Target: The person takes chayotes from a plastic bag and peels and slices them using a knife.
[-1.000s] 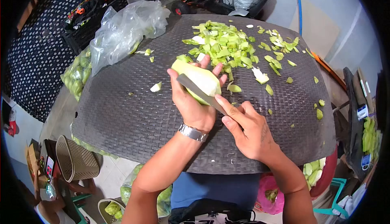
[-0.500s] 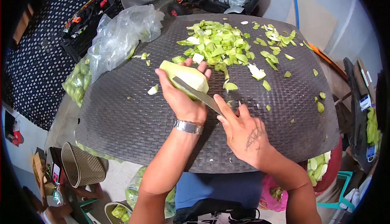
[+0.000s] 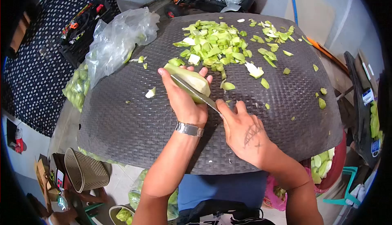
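Over left hand (image 3: 185, 106), cupped round pale-green oblong vegetable (image 3: 197, 80): turned grey metal knife (image 3: 196, 94) more edge-on, pinched in right hand (image 3: 243, 131), apparently mid-paring.

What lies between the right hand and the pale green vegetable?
The knife blade: in the head view it runs from the right hand across to the pale green vegetable, which the left hand holds.

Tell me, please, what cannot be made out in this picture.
Handle of the knife: head view, hidden by the right hand.
Underside of the vegetable: head view, hidden by the left hand.
Bottom of the bucket: head view, cut off by the lower edge.
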Motion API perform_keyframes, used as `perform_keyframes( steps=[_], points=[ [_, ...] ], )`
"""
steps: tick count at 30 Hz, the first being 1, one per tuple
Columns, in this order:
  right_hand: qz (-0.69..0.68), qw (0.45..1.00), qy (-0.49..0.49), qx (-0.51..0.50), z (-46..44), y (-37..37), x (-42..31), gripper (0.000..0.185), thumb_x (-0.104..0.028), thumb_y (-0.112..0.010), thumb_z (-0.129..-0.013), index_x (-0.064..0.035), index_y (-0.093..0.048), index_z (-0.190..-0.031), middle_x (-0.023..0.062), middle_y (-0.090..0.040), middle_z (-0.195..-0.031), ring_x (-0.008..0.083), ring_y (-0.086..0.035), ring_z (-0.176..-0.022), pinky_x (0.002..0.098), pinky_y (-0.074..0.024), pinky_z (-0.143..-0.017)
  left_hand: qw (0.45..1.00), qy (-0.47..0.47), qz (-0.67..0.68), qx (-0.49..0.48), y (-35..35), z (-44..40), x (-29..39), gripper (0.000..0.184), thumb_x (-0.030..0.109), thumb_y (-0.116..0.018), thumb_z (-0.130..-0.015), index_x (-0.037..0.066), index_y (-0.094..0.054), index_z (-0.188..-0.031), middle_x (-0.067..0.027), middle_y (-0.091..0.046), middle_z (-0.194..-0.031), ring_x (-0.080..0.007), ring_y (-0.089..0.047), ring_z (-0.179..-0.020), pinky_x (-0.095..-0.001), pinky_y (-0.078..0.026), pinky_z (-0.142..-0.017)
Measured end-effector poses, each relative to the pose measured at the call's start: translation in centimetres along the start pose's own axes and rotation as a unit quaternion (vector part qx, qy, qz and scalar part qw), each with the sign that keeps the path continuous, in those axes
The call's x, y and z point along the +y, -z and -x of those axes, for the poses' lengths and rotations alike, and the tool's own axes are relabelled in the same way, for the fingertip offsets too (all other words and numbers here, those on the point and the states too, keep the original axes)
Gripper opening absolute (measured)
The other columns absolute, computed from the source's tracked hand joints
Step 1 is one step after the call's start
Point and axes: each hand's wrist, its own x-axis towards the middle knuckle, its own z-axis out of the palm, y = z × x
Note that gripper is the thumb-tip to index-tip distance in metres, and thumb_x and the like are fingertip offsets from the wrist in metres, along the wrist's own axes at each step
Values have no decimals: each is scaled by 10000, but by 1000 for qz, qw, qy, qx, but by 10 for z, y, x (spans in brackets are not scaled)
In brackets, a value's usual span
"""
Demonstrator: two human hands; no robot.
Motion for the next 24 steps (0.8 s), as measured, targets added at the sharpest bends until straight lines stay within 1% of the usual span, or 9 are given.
perform_keyframes(
  steps=[7, 9, 10, 11, 12, 16, 19, 22, 24],
  points=[
    [-10, 999, 32, -11, 7, 12, 25, 319, -126, -592, -984, -68, -560, -1296, 262, -585, -1068, 480, -698, -886, 573, -561, -821, 999, -7, 49, 20, 31, -47, 11, 639, 679, -442, -1040, 70, -522, -1215, -114, -600, -1124, -358, -657, -1049, -572, -553, -907],
    [-180, 984, 8, 4, -2, 23, 28, 378, -108, -607, -993, -47, -543, -1360, 214, -629, -939, 365, -699, -753, 496, -557, -716, 995, 24, 92, -3, 51, -66, 5, 612, 648, -448, -1049, 70, -534, -1232, -112, -613, -1135, -350, -649, -1044, -582, -542, -936],
    [-262, 965, -6, 10, -5, 30, 29, 408, -99, -615, -997, -36, -535, -1392, 190, -651, -875, 307, -699, -686, 458, -555, -664, 994, 61, 70, 61, 19, -39, 17, 572, 595, -462, -1057, 63, -544, -1248, -114, -632, -1135, -352, -638, -1041, -626, -519, -973],
    [-341, 940, -22, 16, -6, 34, 30, 438, -90, -622, -1002, -25, -526, -1424, 166, -673, -810, 249, -700, -620, 420, -554, -611, 993, 105, 43, 35, 17, -30, 18, 558, 578, -484, -1052, 52, -558, -1222, -107, -643, -1102, -330, -648, -1002, -637, -515, -991],
    [-365, 930, -24, 36, -7, 33, 29, 538, -107, -610, -1022, -59, -465, -1537, 143, -695, -776, 168, -642, -521, 354, -533, -552, 990, 131, 42, -10, 18, -29, 15, 536, 563, -496, -1055, 58, -579, -1214, -95, -664, -1106, -302, -669, -988, -588, -537, -982],
    [-325, 944, -41, -28, -14, 31, 31, 628, -141, -605, -1038, -143, -381, -1625, 138, -703, -756, 155, -631, -499, 339, -543, -566, 989, 120, 15, -86, 14, -31, 6, 440, 491, -519, -1075, 86, -638, -1201, -63, -723, -1128, -215, -725, -965, -406, -592, -928],
    [-333, 941, -46, -26, -15, 28, 26, 615, -146, -607, -1039, -148, -398, -1618, 130, -705, -744, 153, -632, -499, 341, -548, -574, 987, 114, 2, -114, 8, -23, 7, 390, 440, -527, -1087, 96, -649, -1223, -57, -741, -1144, -194, -737, -991, -345, -597, -894],
    [-315, 946, -59, -39, -15, 31, 22, 602, -143, -607, -1038, -135, -412, -1608, 155, -729, -774, 182, -677, -541, 360, -569, -611, 988, 103, -11, -115, 8, -19, 10, 395, 434, -536, -1086, 84, -642, -1233, -53, -734, -1140, -190, -732, -993, -359, -594, -896],
    [-299, 953, -35, 6, -14, 20, 22, 594, -133, -608, -1035, -127, -425, -1599, 183, -742, -808, 212, -708, -582, 370, -580, -639, 990, 84, -9, -114, 7, -16, 10, 395, 431, -541, -1085, 78, -640, -1232, -50, -731, -1135, -186, -729, -997, -360, -593, -890]
  ],
)
